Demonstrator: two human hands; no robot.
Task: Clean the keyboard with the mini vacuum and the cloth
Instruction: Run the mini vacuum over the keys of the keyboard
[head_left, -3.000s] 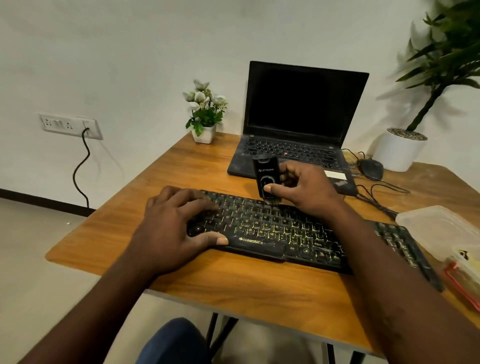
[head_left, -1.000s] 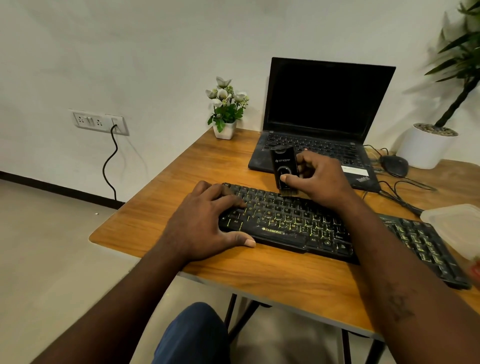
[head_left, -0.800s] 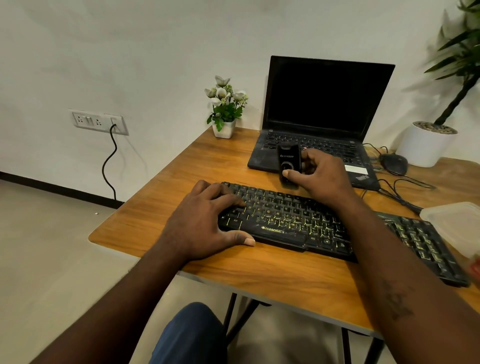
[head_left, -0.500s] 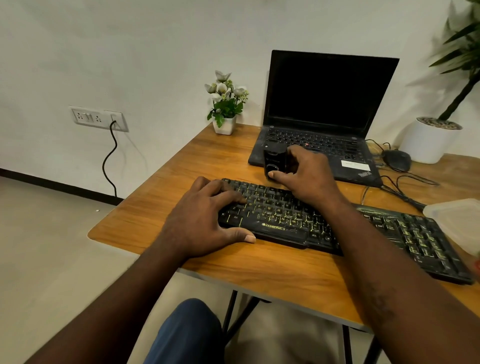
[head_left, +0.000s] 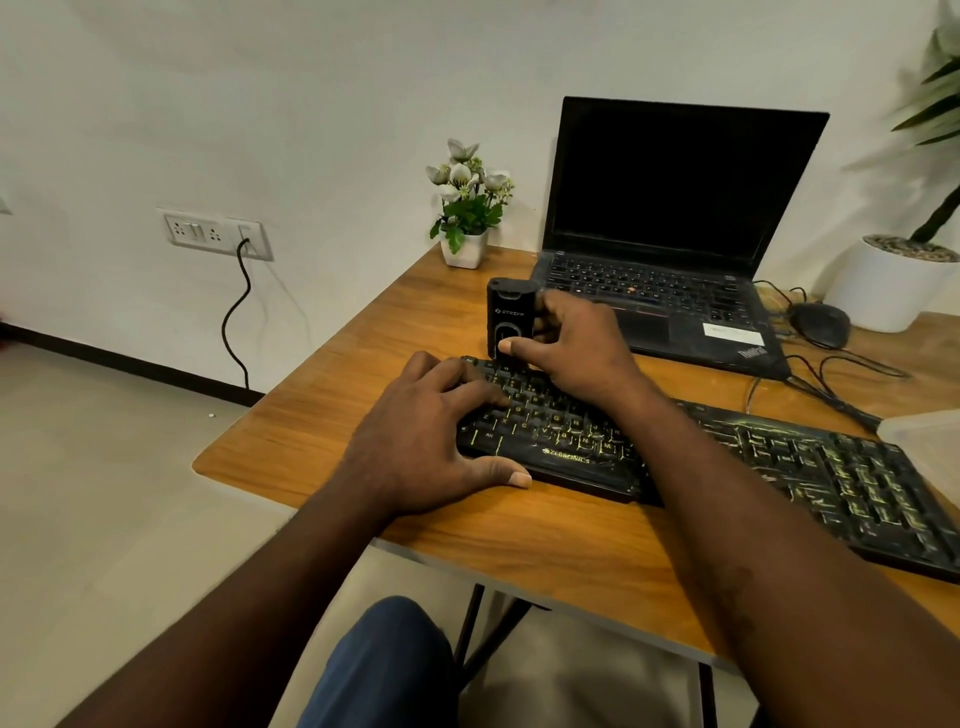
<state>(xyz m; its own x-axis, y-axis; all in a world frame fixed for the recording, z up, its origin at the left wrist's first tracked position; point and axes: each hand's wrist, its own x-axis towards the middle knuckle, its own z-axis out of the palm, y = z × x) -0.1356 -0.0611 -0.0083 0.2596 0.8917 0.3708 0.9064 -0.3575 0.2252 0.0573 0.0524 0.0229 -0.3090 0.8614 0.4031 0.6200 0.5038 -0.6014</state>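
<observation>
The black keyboard (head_left: 727, 457) lies across the wooden worktop (head_left: 545, 535), centre to lower right of the frame. The left hand (head_left: 431, 441) rests flat on its left end, fingers relaxed. The right hand (head_left: 566, 348) grips the mini vacuum (head_left: 508, 322) upright at the keyboard's top-left edge.

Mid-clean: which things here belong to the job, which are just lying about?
In the job: mini vacuum in right hand; keyboard under left hand. No cloth in view.
Lying about: laptop, mouse, flower pot, plastic container.
</observation>
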